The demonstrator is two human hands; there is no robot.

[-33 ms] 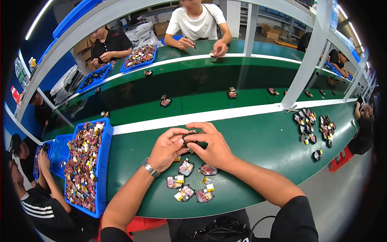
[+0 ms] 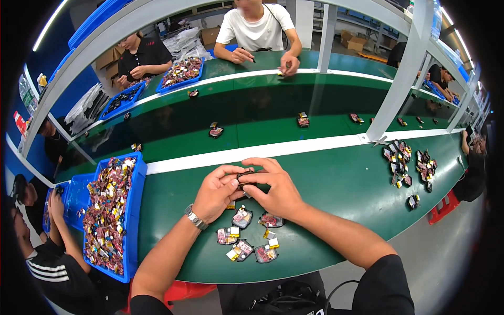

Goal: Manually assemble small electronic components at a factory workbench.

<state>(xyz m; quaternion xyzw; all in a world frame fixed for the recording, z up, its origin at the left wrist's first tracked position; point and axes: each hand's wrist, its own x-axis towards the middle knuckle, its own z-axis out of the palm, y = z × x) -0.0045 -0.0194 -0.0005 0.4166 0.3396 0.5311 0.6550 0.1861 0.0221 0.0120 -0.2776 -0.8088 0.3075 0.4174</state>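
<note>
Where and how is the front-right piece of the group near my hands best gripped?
Pinch the front-right piece by its dark rounded rim, probably from the right: another piece lies close on its left, and a yellow-and-white tab sits at its far edge.

Your left hand [image 2: 214,195] and right hand [image 2: 278,194] meet above the green table [image 2: 325,210], fingers closed around a small dark part [image 2: 243,178] that they mostly hide; a metal watch [image 2: 196,217] circles your left wrist. Near your hands, on the table, lie several small flat assemblies [image 2: 266,254] with white-and-yellow pieces. On your left stands a blue bin [image 2: 135,210] heaped with small parts [image 2: 107,212]; well apart on your right lie more dark-edged assemblies [image 2: 398,160]
</note>
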